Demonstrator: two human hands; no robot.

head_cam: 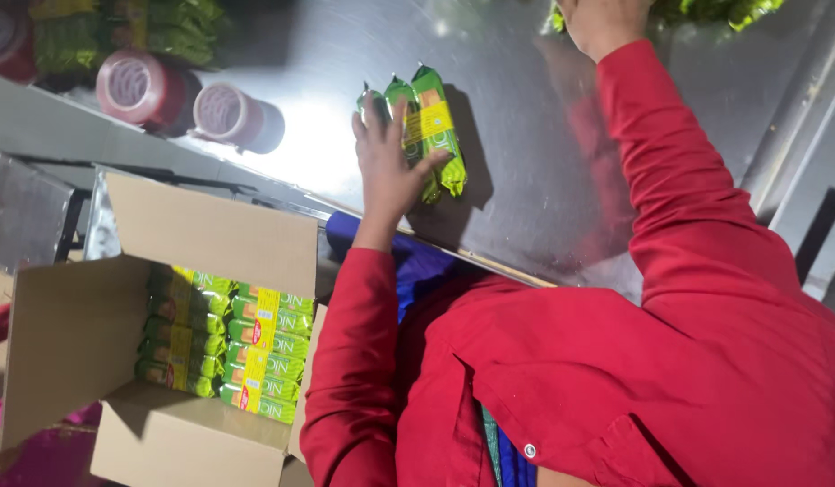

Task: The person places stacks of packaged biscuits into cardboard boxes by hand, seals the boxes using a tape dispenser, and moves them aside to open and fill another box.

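Note:
My left hand [387,174] lies on a small stack of three green and yellow biscuit packets [438,126] on the shiny steel table [525,180], fingers over them and thumb hooked round one side. My right hand [603,22] reaches to the far edge of the view, next to a heap of more green packets [719,9]; its fingers are cut off by the frame. Both arms are in red sleeves.
An open cardboard box [74,334] stands below the table's edge at the lower left, with rows of the same green packets [232,343] stacked inside. Two round red-and-white containers [223,113] lie on the table at the upper left, with further green packets [119,32] behind them.

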